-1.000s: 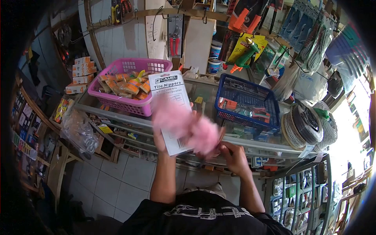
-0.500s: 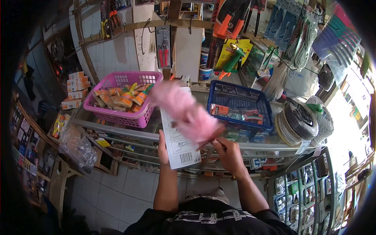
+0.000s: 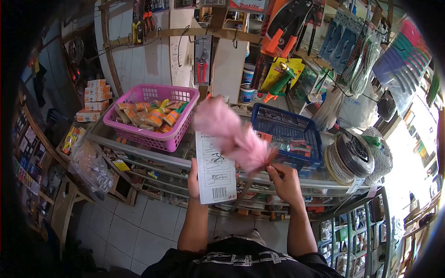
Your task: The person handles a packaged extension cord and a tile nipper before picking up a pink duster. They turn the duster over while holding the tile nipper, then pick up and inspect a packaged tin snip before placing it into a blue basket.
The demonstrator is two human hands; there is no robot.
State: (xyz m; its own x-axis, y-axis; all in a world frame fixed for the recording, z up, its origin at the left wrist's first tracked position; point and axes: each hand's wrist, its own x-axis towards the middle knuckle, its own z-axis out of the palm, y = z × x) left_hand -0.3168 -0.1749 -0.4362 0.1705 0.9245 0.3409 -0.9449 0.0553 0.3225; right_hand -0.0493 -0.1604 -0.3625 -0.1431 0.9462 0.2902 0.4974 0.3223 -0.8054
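My left hand [image 3: 193, 181] grips the left edge of a white packaging card [image 3: 216, 180], printed with line drawings, a handwritten mark and a barcode. My right hand [image 3: 284, 181] is closed around the brown handle end of a fluffy pink duster [image 3: 234, 135]. Blurred by motion, the duster slants up and left across the card and hides its upper right part. Behind the hands, a pink basket [image 3: 148, 134] of small orange-and-clear packets stands on the glass counter. To its right is a blue basket [image 3: 286, 118] with orange-and-clear packaged items inside.
Spools of cable [image 3: 354, 153] stand at the counter's right end. Small orange boxes [image 3: 96, 102] are stacked at the left. A green spray nozzle [image 3: 280, 83] and packaged tools hang above the counter. A rack of small goods [image 3: 357, 231] stands at lower right.
The duster has swept slightly right across the card, and more of the card's drawings show. Both hands keep their hold. The whole view has shifted a little.
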